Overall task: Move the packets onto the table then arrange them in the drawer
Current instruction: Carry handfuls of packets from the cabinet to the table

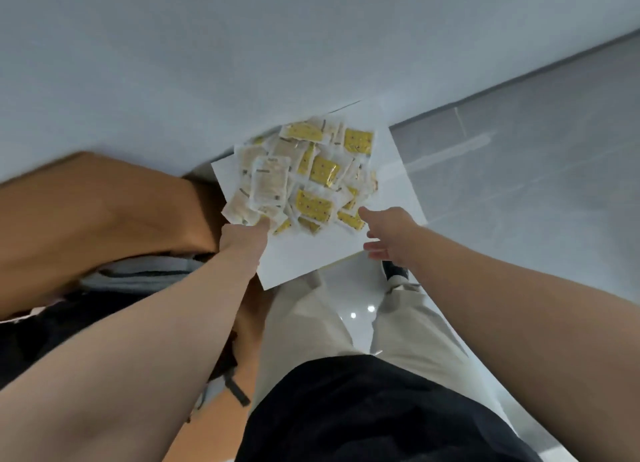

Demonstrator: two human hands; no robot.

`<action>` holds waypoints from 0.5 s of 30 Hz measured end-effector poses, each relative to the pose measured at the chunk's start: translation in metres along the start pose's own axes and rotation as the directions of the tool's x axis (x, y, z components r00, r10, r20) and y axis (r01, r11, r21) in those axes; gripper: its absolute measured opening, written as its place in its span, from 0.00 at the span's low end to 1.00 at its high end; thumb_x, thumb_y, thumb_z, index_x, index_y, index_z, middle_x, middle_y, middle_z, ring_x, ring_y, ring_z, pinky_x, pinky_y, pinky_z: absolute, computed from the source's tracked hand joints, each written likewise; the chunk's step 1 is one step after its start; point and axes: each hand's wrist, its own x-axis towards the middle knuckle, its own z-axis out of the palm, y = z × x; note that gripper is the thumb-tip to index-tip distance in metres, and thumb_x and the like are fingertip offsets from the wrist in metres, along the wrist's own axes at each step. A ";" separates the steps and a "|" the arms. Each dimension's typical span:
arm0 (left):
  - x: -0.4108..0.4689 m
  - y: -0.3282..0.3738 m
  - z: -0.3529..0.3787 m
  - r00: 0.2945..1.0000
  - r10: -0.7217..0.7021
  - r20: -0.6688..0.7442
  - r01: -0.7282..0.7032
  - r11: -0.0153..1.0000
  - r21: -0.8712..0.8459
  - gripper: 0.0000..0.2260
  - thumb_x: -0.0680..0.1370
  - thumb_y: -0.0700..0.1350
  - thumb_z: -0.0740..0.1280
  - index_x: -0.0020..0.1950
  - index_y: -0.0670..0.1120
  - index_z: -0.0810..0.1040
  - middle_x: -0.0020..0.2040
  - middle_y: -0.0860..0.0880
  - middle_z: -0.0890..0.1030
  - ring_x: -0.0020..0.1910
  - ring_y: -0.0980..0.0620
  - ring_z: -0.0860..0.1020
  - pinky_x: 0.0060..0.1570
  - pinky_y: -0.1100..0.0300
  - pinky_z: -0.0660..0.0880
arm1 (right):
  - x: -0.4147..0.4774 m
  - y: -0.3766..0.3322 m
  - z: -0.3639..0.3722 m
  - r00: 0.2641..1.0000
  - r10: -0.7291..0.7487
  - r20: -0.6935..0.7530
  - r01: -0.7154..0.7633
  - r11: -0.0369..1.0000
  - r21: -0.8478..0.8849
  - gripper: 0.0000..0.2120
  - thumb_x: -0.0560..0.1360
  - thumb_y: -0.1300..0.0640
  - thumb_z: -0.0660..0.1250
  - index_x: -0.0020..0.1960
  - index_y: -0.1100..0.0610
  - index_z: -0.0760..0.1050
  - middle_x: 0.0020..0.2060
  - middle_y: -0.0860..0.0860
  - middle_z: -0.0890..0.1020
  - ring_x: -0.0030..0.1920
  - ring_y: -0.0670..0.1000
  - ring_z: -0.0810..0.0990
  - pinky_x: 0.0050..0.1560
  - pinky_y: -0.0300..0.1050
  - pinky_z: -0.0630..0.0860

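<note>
Packets [304, 174] heaped on white surface [391, 170]. My left hand [244, 238] touches the pile's near edge, grip unclear; right hand [389, 234] open, empty, beside pile.

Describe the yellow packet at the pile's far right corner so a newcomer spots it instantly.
Find the white square surface in the middle of the view, heaped with small packets. Go to the heap's far right corner, away from both hands. The corner packet lies face-up, fully yellow with dark dots, while nearer neighbours are pale or half buried.
</note>
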 end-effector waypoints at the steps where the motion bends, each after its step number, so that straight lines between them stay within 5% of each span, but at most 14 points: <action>1: 0.012 0.006 -0.005 0.999 -0.029 -0.013 0.029 0.999 0.027 0.32 0.70 0.61 0.74 0.64 0.42 0.71 0.60 0.45 0.78 0.54 0.41 0.79 0.57 0.46 0.78 | 0.005 -0.004 0.014 1.000 0.028 -0.003 -0.028 0.999 0.039 0.23 0.81 0.46 0.67 0.68 0.61 0.71 0.57 0.57 0.77 0.45 0.56 0.81 0.46 0.51 0.82; 9: 0.097 0.054 0.019 0.997 0.071 -0.004 -0.061 0.884 0.463 0.60 0.64 0.74 0.70 0.82 0.50 0.42 0.81 0.44 0.48 0.75 0.35 0.60 0.71 0.38 0.63 | 0.069 -0.030 0.097 0.982 0.169 -0.089 -0.141 0.956 0.256 0.30 0.77 0.43 0.71 0.71 0.61 0.69 0.53 0.55 0.78 0.51 0.58 0.80 0.54 0.55 0.81; 12: 0.119 0.062 0.030 0.999 0.044 -0.006 -0.037 0.893 0.448 0.60 0.65 0.74 0.71 0.81 0.53 0.36 0.82 0.45 0.41 0.78 0.34 0.55 0.73 0.36 0.59 | 0.092 -0.036 0.120 0.972 0.205 -0.116 -0.158 0.932 0.325 0.39 0.76 0.42 0.71 0.78 0.56 0.59 0.64 0.55 0.73 0.64 0.62 0.73 0.57 0.58 0.78; 15: 0.125 0.064 0.046 0.997 0.072 0.035 -0.080 0.904 0.419 0.57 0.69 0.70 0.71 0.81 0.53 0.34 0.82 0.43 0.42 0.77 0.34 0.60 0.71 0.36 0.64 | 0.106 -0.038 0.134 0.970 0.197 -0.140 -0.129 0.913 0.387 0.38 0.77 0.43 0.70 0.79 0.53 0.56 0.61 0.52 0.72 0.59 0.60 0.72 0.60 0.57 0.76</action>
